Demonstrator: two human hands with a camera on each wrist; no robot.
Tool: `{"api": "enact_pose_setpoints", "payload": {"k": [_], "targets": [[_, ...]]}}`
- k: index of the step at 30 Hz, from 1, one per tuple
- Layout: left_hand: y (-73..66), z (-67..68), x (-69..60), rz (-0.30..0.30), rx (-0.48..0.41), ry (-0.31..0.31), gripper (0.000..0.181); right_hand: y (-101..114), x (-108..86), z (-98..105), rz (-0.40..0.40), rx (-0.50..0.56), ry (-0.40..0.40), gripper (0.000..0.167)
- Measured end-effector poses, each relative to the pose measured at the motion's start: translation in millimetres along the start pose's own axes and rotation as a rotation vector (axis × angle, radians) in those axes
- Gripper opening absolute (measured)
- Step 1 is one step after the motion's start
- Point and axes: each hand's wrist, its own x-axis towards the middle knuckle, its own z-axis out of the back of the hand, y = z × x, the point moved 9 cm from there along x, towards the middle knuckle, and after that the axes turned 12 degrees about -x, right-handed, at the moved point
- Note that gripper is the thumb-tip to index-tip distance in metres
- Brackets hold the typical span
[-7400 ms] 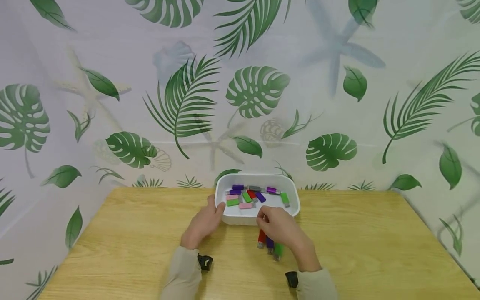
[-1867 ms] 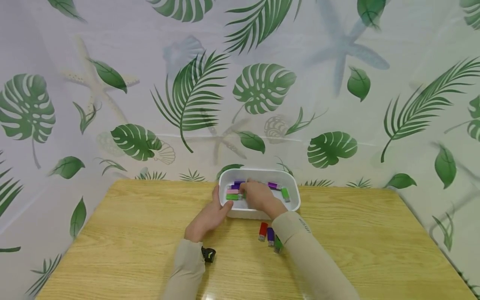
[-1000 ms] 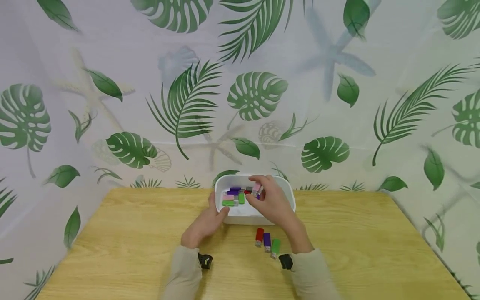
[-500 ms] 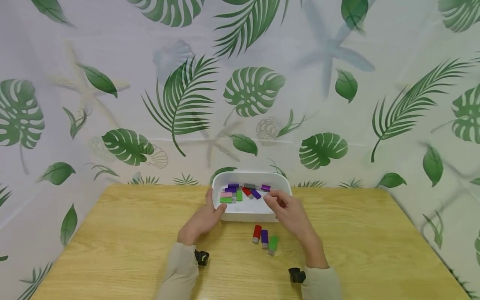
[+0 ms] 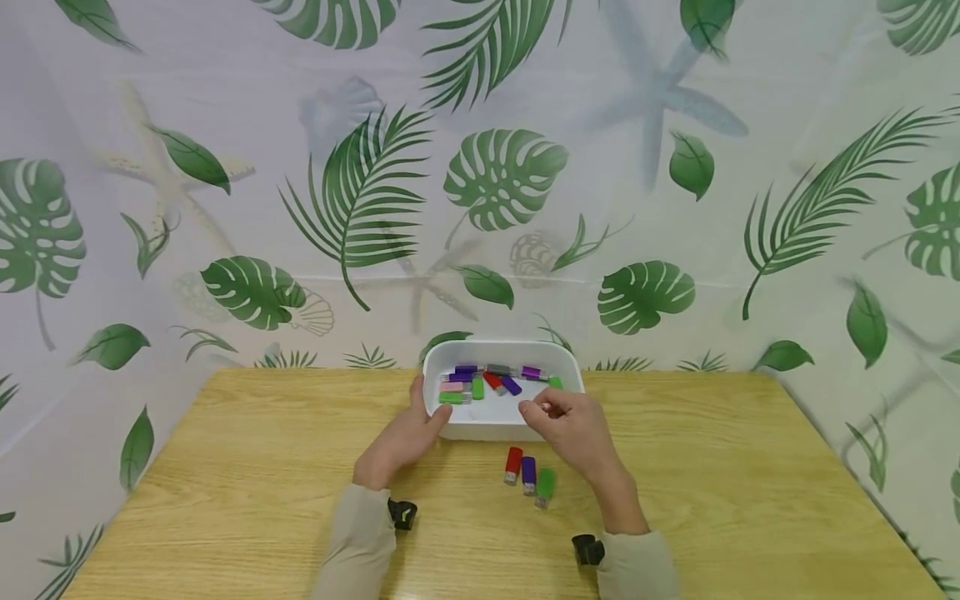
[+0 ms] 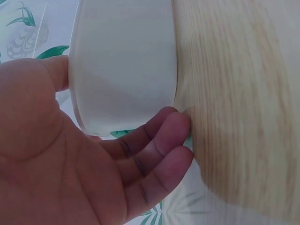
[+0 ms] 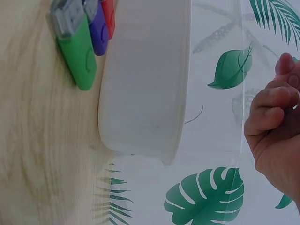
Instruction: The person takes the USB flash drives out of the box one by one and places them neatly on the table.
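My left hand [image 5: 397, 442] holds the left end of the white plastic tray [image 5: 487, 432], its thumb over the rim and its fingers curled against the outer wall. Above the tray's front right part, my right hand [image 5: 576, 429] pinches a pink USB flash drive [image 7: 293, 80], mostly hidden by the fingers. Inside the tray lie several more USB drives, among them another pink one [image 5: 452, 387], a grey one [image 5: 498, 369] and a red one [image 5: 493, 382]. On the table in front, a red drive [image 5: 513, 465], a purple drive [image 5: 528, 475] and a green drive [image 5: 544, 488] form a slanting row.
The wooden table [image 5: 262, 500] reaches back to a leaf-printed cloth [image 5: 360, 208] just behind the tray. A green drive [image 5: 556, 382] at the tray's right side is partly covered by my right hand.
My right hand reached into the tray, lifted the pink drive and moved right with it toward the front right rim. The left hand stays at the tray's left end; the table's row still lies there.
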Motion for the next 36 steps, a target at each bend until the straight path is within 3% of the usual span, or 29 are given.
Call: {"api": "enact_pose_setpoints", "payload": {"k": [9, 15, 22, 25, 36], "targets": [[-0.4, 2.1, 1.1, -0.024, -0.010, 0.001, 0.080, 12.4, 1.5, -27.6, 0.059, -0.097, 0.170, 0.009], [-2.9, 2.1, 0.9, -0.048, -0.017, 0.002, 0.079, 20.3, -1.6, -54.0, 0.106, -0.181, 0.314, 0.032], [-0.9, 0.8, 0.4, -0.037, -0.033, 0.001, 0.078, 17.3, -9.3, -78.9, 0.096, -0.208, 0.478, 0.031], [-0.4, 0.2, -0.4, -0.030, -0.030, 0.003, 0.079, 16.9, -12.5, -84.2, 0.106, -0.205, 0.511, 0.029], [-1.5, 1.9, -1.0, -0.030, -0.021, -0.005, 0.080, 18.5, -13.2, -93.2, 0.162, -0.198, 0.512, 0.024]]}}
